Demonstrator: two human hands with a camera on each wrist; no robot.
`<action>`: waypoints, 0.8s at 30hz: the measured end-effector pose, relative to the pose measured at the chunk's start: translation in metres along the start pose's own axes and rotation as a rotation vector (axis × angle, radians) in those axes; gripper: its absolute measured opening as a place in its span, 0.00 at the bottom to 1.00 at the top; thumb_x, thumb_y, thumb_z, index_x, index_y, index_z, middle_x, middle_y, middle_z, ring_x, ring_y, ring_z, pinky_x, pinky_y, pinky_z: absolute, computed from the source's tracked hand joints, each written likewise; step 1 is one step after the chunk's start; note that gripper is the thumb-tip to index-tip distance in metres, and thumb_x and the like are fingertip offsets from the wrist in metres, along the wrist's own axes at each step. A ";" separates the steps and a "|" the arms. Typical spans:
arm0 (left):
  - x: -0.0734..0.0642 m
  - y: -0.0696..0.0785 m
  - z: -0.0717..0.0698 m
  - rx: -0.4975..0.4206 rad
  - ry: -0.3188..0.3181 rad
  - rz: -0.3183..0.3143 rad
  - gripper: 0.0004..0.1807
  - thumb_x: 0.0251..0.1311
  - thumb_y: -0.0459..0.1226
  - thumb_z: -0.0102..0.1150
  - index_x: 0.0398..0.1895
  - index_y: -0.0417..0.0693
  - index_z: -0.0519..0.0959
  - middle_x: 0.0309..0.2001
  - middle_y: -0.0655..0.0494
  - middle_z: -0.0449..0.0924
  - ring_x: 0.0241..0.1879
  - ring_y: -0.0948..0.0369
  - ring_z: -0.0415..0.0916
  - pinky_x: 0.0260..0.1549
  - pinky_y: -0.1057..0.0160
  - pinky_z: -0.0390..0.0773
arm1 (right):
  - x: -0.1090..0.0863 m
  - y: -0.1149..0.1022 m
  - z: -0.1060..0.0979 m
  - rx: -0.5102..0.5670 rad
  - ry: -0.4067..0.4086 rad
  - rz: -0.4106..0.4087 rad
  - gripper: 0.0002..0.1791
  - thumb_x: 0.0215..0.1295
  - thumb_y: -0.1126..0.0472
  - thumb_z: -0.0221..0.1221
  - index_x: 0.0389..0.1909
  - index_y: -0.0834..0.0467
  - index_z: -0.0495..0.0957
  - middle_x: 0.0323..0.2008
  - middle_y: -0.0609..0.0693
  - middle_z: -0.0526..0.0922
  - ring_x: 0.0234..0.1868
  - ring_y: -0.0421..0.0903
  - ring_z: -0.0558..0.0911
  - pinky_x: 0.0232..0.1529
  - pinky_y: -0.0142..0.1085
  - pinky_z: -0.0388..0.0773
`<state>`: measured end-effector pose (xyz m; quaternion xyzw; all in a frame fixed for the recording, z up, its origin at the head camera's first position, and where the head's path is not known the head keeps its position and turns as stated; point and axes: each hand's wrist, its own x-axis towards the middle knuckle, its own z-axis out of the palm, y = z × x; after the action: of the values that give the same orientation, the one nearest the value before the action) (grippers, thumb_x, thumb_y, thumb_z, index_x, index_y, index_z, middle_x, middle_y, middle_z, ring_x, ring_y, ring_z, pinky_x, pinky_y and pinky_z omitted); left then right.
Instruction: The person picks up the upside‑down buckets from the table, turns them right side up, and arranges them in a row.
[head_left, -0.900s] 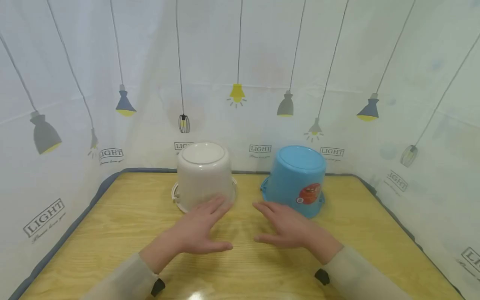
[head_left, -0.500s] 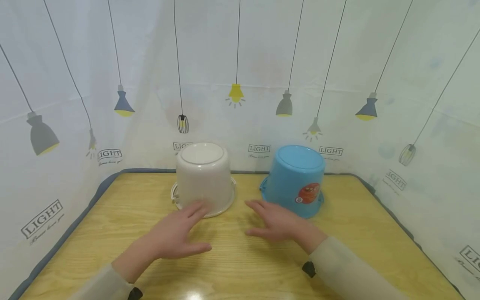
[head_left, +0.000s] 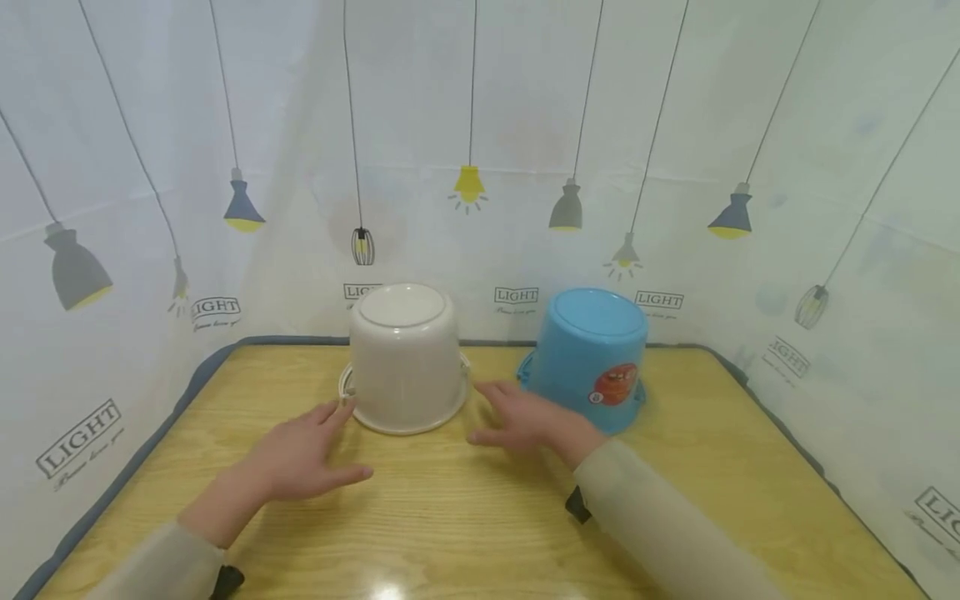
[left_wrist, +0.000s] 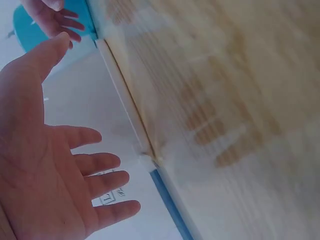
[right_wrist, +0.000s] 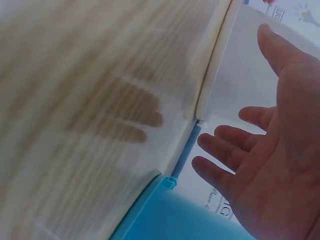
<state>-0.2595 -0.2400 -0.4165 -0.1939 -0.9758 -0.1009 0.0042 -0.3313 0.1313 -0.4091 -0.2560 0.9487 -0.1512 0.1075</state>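
A white bucket (head_left: 405,358) stands upside down on the wooden table, its base facing up and its handle down at the rim. To its right is a blue bucket (head_left: 588,350), also upside down, with a red round sticker. My left hand (head_left: 296,450) is spread, fingertips right at the white bucket's left rim. On the other side my right hand (head_left: 521,421) reaches between the two buckets, straight fingers close to the white bucket's right rim. Both wrist views show the palms facing the white bucket (left_wrist: 95,95) with nothing in them; the right wrist view also shows the blue bucket (right_wrist: 175,220).
The wooden table (head_left: 450,525) has a dark blue edging (head_left: 300,340) along its back and sides. Behind it hangs a white cloth (head_left: 420,108) printed with lamps, which also closes off both sides. The buckets stand near the back edge.
Both hands have shifted left. My left hand went from in front of the white bucket to its left side; my right hand moved from before the blue bucket towards the white one. Neither bucket has moved.
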 end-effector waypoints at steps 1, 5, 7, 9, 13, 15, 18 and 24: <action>0.002 -0.003 0.000 -0.004 -0.013 -0.018 0.64 0.64 0.77 0.60 0.87 0.41 0.59 0.81 0.25 0.63 0.76 0.27 0.69 0.70 0.26 0.75 | 0.004 0.000 0.000 0.000 -0.004 0.003 0.55 0.73 0.27 0.63 0.90 0.47 0.52 0.87 0.60 0.58 0.86 0.63 0.63 0.85 0.62 0.64; 0.012 -0.011 -0.001 -0.020 -0.053 -0.075 0.64 0.64 0.76 0.61 0.87 0.38 0.58 0.80 0.20 0.60 0.76 0.22 0.65 0.69 0.21 0.72 | 0.017 0.002 -0.001 0.017 -0.014 0.021 0.57 0.71 0.27 0.65 0.91 0.46 0.50 0.88 0.60 0.57 0.87 0.63 0.61 0.85 0.63 0.63; 0.018 -0.015 -0.001 -0.025 -0.067 -0.101 0.65 0.65 0.75 0.61 0.87 0.35 0.57 0.80 0.18 0.58 0.76 0.21 0.63 0.69 0.19 0.70 | 0.024 0.004 -0.001 0.033 -0.015 0.028 0.58 0.70 0.27 0.65 0.91 0.45 0.49 0.88 0.60 0.57 0.87 0.63 0.61 0.85 0.64 0.63; 0.024 -0.019 0.000 -0.028 -0.080 -0.121 0.67 0.64 0.75 0.61 0.87 0.33 0.55 0.81 0.17 0.55 0.77 0.20 0.60 0.71 0.18 0.67 | 0.030 0.006 0.000 0.051 -0.016 0.032 0.59 0.69 0.27 0.66 0.91 0.44 0.48 0.88 0.59 0.57 0.87 0.62 0.60 0.84 0.64 0.63; 0.036 -0.028 0.003 -0.049 -0.103 -0.151 0.69 0.63 0.77 0.60 0.87 0.34 0.53 0.82 0.18 0.52 0.79 0.20 0.55 0.74 0.17 0.60 | 0.043 0.010 0.003 0.084 -0.008 0.024 0.61 0.66 0.27 0.69 0.91 0.44 0.49 0.88 0.58 0.57 0.88 0.61 0.59 0.86 0.63 0.61; 0.042 -0.031 0.007 -0.068 -0.114 -0.160 0.69 0.62 0.78 0.60 0.88 0.36 0.54 0.83 0.18 0.51 0.80 0.20 0.53 0.76 0.17 0.56 | 0.048 0.013 0.005 0.091 -0.010 0.026 0.63 0.65 0.27 0.70 0.91 0.45 0.49 0.89 0.57 0.56 0.88 0.60 0.58 0.87 0.61 0.59; 0.050 -0.033 0.010 -0.100 -0.136 -0.174 0.70 0.61 0.79 0.60 0.89 0.39 0.53 0.83 0.19 0.50 0.81 0.20 0.51 0.77 0.16 0.50 | 0.054 0.015 0.008 0.099 -0.019 0.047 0.64 0.64 0.25 0.70 0.91 0.45 0.48 0.89 0.56 0.54 0.89 0.59 0.56 0.88 0.61 0.57; 0.057 -0.030 0.006 -0.145 -0.152 -0.200 0.72 0.59 0.79 0.62 0.90 0.40 0.50 0.84 0.20 0.49 0.82 0.22 0.50 0.77 0.15 0.44 | 0.064 0.012 0.009 0.105 -0.008 0.049 0.67 0.60 0.26 0.73 0.91 0.42 0.46 0.90 0.56 0.54 0.89 0.60 0.57 0.87 0.63 0.57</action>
<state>-0.3237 -0.2446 -0.4257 -0.1024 -0.9780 -0.1559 -0.0939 -0.3885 0.1060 -0.4301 -0.2274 0.9449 -0.1973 0.1285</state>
